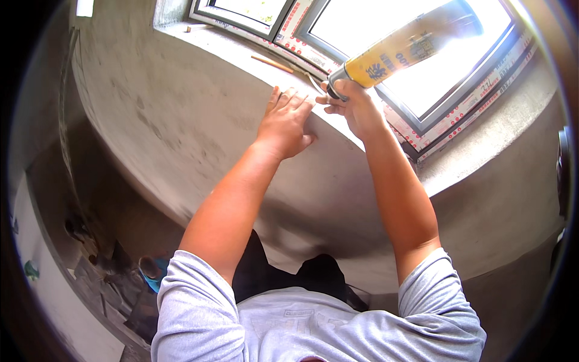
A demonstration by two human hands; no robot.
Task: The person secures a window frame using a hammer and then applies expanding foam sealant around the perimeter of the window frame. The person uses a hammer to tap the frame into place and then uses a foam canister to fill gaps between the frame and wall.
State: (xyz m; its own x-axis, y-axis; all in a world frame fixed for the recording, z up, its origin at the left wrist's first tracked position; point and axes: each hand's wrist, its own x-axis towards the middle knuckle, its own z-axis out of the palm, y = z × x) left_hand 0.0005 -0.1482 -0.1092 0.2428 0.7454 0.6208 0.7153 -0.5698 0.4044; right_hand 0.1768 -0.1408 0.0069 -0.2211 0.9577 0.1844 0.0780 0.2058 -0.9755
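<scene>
My right hand (360, 110) grips a yellow spray foam can (386, 65) by its nozzle end. The can is tilted nearly upside down, its base pointing up and to the right in front of the bright glass. A thin pale tube (313, 83) runs from the nozzle end toward the window's lower edge; its tip is hard to make out. My left hand (285, 123) lies on the front edge of the window sill (238, 53), fingers stretched out and holding nothing. Beyond it, a thin brown stick (272, 64) rests on the sill.
A dark-framed window (292, 27) with red-and-white protective film stands behind the sill. Below is a bare plastered wall (175, 114). On the floor at lower left lie cluttered dark items (114, 283) and a blue object (155, 271). A dark object (563, 172) sits at the right rim.
</scene>
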